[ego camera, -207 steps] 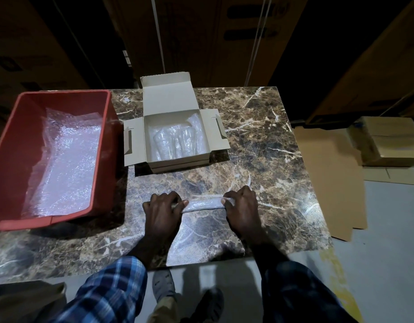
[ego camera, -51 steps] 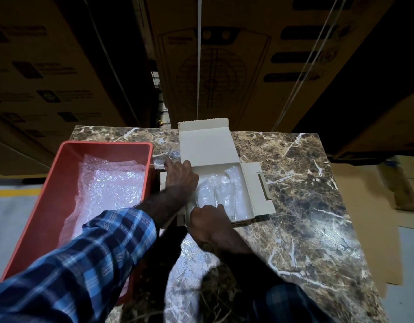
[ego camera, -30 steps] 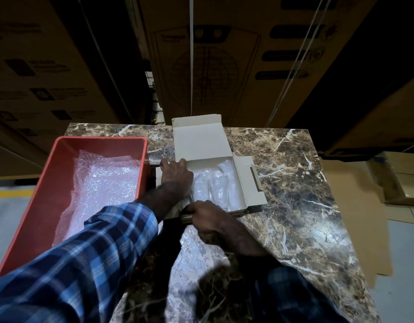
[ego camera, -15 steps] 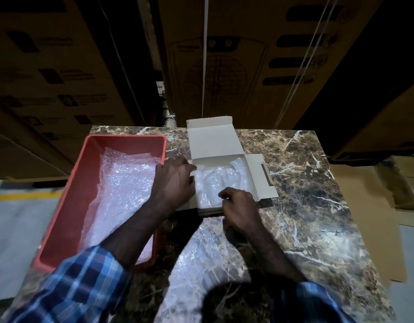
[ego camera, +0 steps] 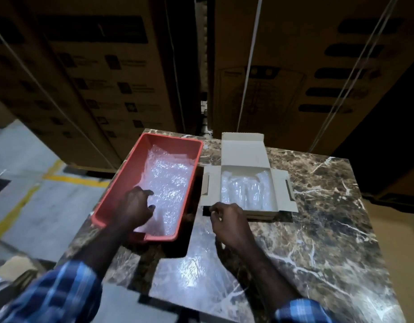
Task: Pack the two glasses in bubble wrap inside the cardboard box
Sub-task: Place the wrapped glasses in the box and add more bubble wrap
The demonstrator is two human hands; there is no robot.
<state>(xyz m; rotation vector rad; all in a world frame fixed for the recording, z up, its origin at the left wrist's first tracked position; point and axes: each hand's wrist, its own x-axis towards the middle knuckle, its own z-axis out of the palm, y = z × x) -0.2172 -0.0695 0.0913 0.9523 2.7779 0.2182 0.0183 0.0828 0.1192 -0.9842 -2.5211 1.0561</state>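
A flat sheet of bubble wrap [ego camera: 196,278] is spread on the marble table [ego camera: 329,241] at six o'clock, likely kept ready for more wrapping. The right hand [ego camera: 229,223] is held just above the table near the box's front edge, fingers loosely curled, with nothing held. At nine o'clock the left hand [ego camera: 136,206] is put into the red tub [ego camera: 122,180], fingers bent onto the bubble wrap pile [ego camera: 171,180], maybe so a piece can be picked; a firm grip cannot be told. Farther, at one o'clock, the cardboard box [ego camera: 245,157] is left open, and the two wrapped glasses [ego camera: 246,190] are laid inside, side by side.

Left hand [ego camera: 136,207] in red bin [ego camera: 122,183], touching bubble wrap [ego camera: 170,183].
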